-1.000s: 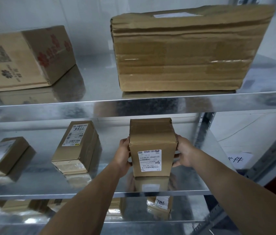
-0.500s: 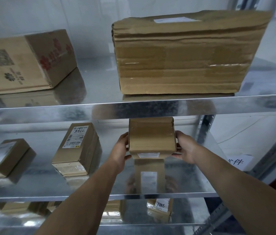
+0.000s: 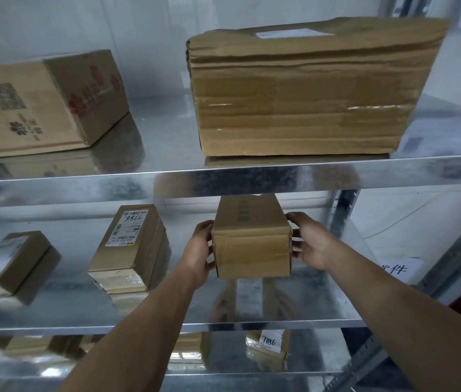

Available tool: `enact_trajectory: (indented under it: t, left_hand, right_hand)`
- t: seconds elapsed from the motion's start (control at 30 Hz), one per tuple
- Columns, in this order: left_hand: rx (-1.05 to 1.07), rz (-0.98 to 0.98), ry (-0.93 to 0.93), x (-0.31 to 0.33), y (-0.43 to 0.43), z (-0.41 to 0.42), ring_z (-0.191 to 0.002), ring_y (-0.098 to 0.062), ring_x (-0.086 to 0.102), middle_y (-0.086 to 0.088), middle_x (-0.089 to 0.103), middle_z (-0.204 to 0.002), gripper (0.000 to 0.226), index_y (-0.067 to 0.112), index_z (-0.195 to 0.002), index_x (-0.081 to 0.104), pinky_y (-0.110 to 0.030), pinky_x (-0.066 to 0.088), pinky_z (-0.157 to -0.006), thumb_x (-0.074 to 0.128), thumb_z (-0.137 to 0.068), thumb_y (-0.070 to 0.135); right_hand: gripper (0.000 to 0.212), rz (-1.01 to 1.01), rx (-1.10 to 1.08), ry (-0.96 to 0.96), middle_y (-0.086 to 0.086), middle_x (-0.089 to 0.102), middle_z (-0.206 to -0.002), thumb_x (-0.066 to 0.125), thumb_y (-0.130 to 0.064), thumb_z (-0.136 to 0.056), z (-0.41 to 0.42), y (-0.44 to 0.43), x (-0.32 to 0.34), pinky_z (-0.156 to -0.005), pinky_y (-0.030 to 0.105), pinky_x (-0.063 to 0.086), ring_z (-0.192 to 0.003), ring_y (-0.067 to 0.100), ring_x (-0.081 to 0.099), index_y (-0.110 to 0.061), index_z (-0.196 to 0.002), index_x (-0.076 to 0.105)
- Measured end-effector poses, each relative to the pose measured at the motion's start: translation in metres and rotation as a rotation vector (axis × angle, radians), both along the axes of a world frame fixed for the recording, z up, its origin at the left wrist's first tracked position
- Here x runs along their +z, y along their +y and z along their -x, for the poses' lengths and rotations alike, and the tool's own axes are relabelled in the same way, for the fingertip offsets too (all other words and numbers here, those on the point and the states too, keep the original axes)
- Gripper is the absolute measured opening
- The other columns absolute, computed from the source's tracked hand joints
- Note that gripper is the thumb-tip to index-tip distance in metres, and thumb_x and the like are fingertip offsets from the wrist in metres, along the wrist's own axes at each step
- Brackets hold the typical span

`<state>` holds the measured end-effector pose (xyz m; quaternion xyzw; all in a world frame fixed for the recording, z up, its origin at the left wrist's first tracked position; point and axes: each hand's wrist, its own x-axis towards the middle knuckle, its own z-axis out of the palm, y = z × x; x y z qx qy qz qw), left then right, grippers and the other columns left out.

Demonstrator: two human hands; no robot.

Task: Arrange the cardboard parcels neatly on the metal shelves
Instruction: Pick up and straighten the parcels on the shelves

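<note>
You've tipped the parcel (image 3: 252,250) flat, label now underneath, low on the middle shelf (image 3: 322,301) right of the labelled parcel (image 3: 130,250). Your left hand (image 3: 199,254) and right hand (image 3: 312,247) clasp its sides, so it only needs squaring and letting go.

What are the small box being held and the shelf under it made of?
The small parcel looks like brown cardboard: matt, with creased, slightly crushed edges. The middle shelf seems to be galvanised sheet metal: silvery, mottled and shiny enough to mirror the parcel.
</note>
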<state>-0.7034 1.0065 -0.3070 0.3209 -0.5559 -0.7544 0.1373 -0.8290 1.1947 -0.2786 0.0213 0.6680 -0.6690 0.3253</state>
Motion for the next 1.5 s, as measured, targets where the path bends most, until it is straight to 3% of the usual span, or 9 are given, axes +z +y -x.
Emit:
enact_trajectory:
  t: [0.3, 0.43, 0.57, 0.7, 0.83, 1.2, 1.3, 1.4, 1.5]
  left_hand:
    - [-0.003, -0.034, -0.012, -0.007, -0.004, 0.001, -0.119, -0.036, 0.062, -0.011, 0.066, -0.129, 0.036, 0.026, -0.127, 0.056, -0.060, 0.048, -0.104, 0.041, -0.105, 0.050]
    - [-0.023, -0.046, -0.012, -0.009, -0.001, -0.001, -0.111, -0.032, 0.065, -0.005, 0.065, -0.125, 0.034, 0.025, -0.129, 0.054, -0.051, 0.053, -0.094, 0.043, -0.106, 0.048]
    - [-0.048, -0.035, -0.045, -0.011, 0.000, -0.002, -0.117, -0.031, 0.064, 0.000, 0.068, -0.122, 0.022, 0.034, -0.123, 0.058, -0.058, 0.046, -0.107, 0.047, -0.105, 0.043]
    - [-0.059, -0.027, -0.070, -0.011, 0.001, -0.003, -0.117, -0.031, 0.064, -0.002, 0.069, -0.122, 0.028, 0.032, -0.127, 0.059, -0.058, 0.045, -0.108, 0.047, -0.105, 0.044]
    - [-0.071, -0.022, -0.105, -0.013, 0.004, -0.004, -0.118, -0.030, 0.063, -0.003, 0.069, -0.123, 0.032, 0.029, -0.131, 0.058, -0.059, 0.044, -0.108, 0.047, -0.105, 0.044]
    - [-0.070, 0.030, -0.098, -0.005, 0.007, -0.003, -0.123, -0.028, 0.056, -0.001, 0.062, -0.127, 0.031, 0.032, -0.125, 0.063, -0.061, 0.043, -0.107, 0.043, -0.105, 0.047]
    - [-0.056, 0.049, -0.092, -0.003, 0.005, -0.003, -0.125, -0.026, 0.054, -0.003, 0.061, -0.129, 0.030, 0.036, -0.120, 0.066, -0.054, 0.050, -0.101, 0.038, -0.110, 0.035]
    - [-0.021, 0.073, -0.087, -0.002, 0.003, -0.004, -0.116, -0.020, 0.057, 0.002, 0.062, -0.120, 0.034, 0.034, -0.114, 0.068, -0.041, 0.052, -0.086, 0.037, -0.111, 0.021]
    - [0.029, 0.050, -0.086, -0.006, -0.001, -0.006, -0.103, -0.022, 0.057, -0.002, 0.062, -0.116, 0.030, 0.025, -0.124, 0.065, -0.034, 0.052, -0.075, 0.042, -0.109, 0.012]
  right_hand:
    - [0.030, 0.004, 0.045, 0.015, 0.010, 0.065, -0.104, 0.050, -0.043, -0.106, -0.001, -0.001, 0.001, -0.071, 0.038, 0.051, -0.087, 0.026, 0.061, -0.014, -0.109, 0.060]
    - [0.038, -0.022, 0.084, 0.002, 0.011, 0.065, -0.103, 0.055, -0.049, -0.102, -0.001, 0.000, -0.002, -0.079, 0.042, 0.053, -0.094, 0.029, 0.063, -0.011, -0.107, 0.063]
    - [0.043, -0.016, 0.111, -0.009, 0.012, 0.065, -0.104, 0.058, -0.050, -0.100, -0.002, 0.000, -0.007, -0.085, 0.045, 0.056, -0.094, 0.030, 0.064, -0.010, -0.116, 0.065]
    - [0.047, -0.027, 0.105, -0.024, 0.013, 0.066, -0.104, 0.058, -0.051, -0.100, -0.002, 0.001, -0.013, -0.077, 0.044, 0.058, -0.089, 0.031, 0.064, -0.010, -0.124, 0.063]
    - [0.049, -0.035, 0.103, -0.047, 0.011, 0.067, -0.093, 0.059, -0.052, -0.099, -0.005, 0.002, -0.016, -0.064, 0.037, 0.057, -0.076, 0.028, 0.065, -0.008, -0.120, 0.066]
    - [0.050, -0.065, 0.092, -0.068, 0.012, 0.068, -0.094, 0.055, -0.058, -0.099, -0.005, 0.006, -0.016, -0.077, 0.042, 0.056, -0.086, 0.032, 0.066, -0.010, -0.106, 0.068]
    - [0.050, -0.046, 0.084, -0.086, 0.012, 0.069, -0.099, 0.053, -0.055, -0.102, -0.005, 0.006, -0.020, -0.085, 0.045, 0.056, -0.094, 0.033, 0.067, -0.009, -0.111, 0.069]
    - [0.046, 0.005, 0.051, -0.125, 0.009, 0.076, -0.104, 0.049, -0.052, -0.104, -0.004, 0.008, -0.023, -0.077, 0.041, 0.058, -0.098, 0.029, 0.071, -0.012, -0.113, 0.071]
    - [0.045, -0.002, 0.004, -0.155, 0.007, 0.075, -0.107, 0.044, -0.051, -0.106, -0.001, 0.010, -0.027, -0.073, 0.038, 0.056, -0.096, 0.026, 0.071, -0.014, -0.115, 0.068]
